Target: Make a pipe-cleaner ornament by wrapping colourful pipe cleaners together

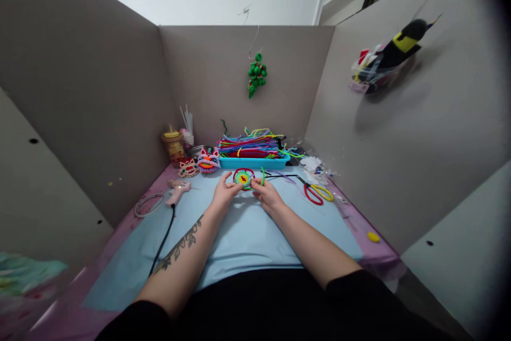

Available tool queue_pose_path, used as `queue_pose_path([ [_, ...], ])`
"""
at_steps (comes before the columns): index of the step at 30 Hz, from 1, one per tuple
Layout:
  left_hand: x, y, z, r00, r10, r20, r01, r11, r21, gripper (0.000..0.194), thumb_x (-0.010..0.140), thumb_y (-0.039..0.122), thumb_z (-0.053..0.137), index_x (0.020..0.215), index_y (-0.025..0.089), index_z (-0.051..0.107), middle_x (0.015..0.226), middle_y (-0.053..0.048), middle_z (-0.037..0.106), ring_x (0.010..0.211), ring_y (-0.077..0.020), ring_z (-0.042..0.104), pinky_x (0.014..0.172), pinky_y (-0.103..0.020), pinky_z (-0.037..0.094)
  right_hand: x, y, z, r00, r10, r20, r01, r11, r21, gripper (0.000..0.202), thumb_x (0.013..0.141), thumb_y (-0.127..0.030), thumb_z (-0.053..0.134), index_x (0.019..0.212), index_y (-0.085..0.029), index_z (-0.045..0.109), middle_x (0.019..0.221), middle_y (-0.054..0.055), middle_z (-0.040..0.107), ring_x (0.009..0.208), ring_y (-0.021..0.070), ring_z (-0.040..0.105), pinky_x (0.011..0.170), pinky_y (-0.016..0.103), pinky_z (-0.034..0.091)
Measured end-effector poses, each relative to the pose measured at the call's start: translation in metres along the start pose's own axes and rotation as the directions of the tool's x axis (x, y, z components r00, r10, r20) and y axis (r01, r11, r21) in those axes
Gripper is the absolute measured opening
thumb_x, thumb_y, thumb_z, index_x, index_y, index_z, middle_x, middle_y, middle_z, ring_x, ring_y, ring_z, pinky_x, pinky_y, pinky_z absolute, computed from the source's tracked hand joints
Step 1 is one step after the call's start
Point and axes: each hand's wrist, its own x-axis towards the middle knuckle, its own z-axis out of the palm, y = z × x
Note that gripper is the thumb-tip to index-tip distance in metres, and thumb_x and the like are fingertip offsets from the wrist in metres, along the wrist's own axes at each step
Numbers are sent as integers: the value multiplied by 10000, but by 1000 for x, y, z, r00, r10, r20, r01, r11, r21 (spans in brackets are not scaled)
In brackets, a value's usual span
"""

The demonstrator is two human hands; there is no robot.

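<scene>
The left hand (224, 190) and right hand (269, 194) pinch a pipe-cleaner disc (243, 177); its green strand (263, 175), maybe loose, could unwind if either hand slips

My left fingers (235, 189) and right fingers (257, 183) hold a round, multicoloured fuzzy-stem piece (243, 177) above the blue-covered bench (247, 232). A turquoise plastic tray (253, 164) of colourful fuzzy stems (253, 145) sits along its far edge, red-and-yellow-handled scissors (312, 186) near its right.
</scene>
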Motion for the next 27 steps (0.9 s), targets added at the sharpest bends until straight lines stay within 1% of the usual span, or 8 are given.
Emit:
queue_pose_path([
  [5,-3,4,2,1000,-23,-19,23,1000,-21,952,490,374,814,1299,128,376,623,28,586,559,-109,558,541,-209,430,0,1,0,998,-39,46,39,999,3,345,458,-354,814,679,-200,597,611,-43,568,550,92,450,554,241,306],
  [11,-6,8,3,999,-27,-35,26,999,-26,911,501,358,818,1277,135,395,647,13,603,578,-113,572,546,-210,442,-2,1,2,994,-49,100,49,999,-3,350,454,-348,821,660,-202,579,557,-52,541,500,86,417,520,239,288],
  [15,-4,6,2,999,-48,-23,47,997,-58,891,504,336,825,1264,141,405,665,8,607,586,-112,579,547,-208,443,2,3,0,992,-108,66,111,992,-56,358,468,-393,806,597,-193,538,480,-66,480,470,83,377,514,240,271],
  [18,-2,3,1,997,-82,3,82,992,-98,876,503,320,832,1251,142,413,672,6,606,576,-107,577,540,-206,440,4,5,-2,985,-171,26,172,980,-98,360,476,-414,795,611,-182,555,548,-45,528,520,95,420,553,245,306],
  [21,-1,1,0,995,-89,47,94,989,-117,863,497,322,836,1235,141,426,681,-1,613,561,-103,572,523,-202,431,6,6,-3,972,-237,-10,233,963,-134,347,479,-408,790,628,-178,578,724,-1,608,652,131,500,636,259,356],
  [23,-1,1,0,992,-91,83,100,989,-112,854,494,323,838,1225,141,434,682,-2,615,549,-99,565,509,-197,421,6,6,-4,962,-270,-29,263,953,-151,335,483,-401,787,634,-182,583,802,7,620,734,151,522,692,268,374],
  [25,-1,1,0,990,-97,107,109,987,-115,850,494,320,840,1220,142,435,680,1,614,540,-95,560,505,-195,416,6,6,-4,960,-280,-24,273,948,-162,321,507,-407,776,641,-187,584,778,0,612,754,158,525,722,275,381],
  [27,-1,1,0,990,-102,94,114,984,-135,853,488,318,842,1214,139,431,669,8,610,533,-95,558,508,-199,416,5,5,-5,962,-272,-2,268,948,-171,310,537,-419,761,663,-191,592,728,-7,599,749,163,529,734,283,387],
])
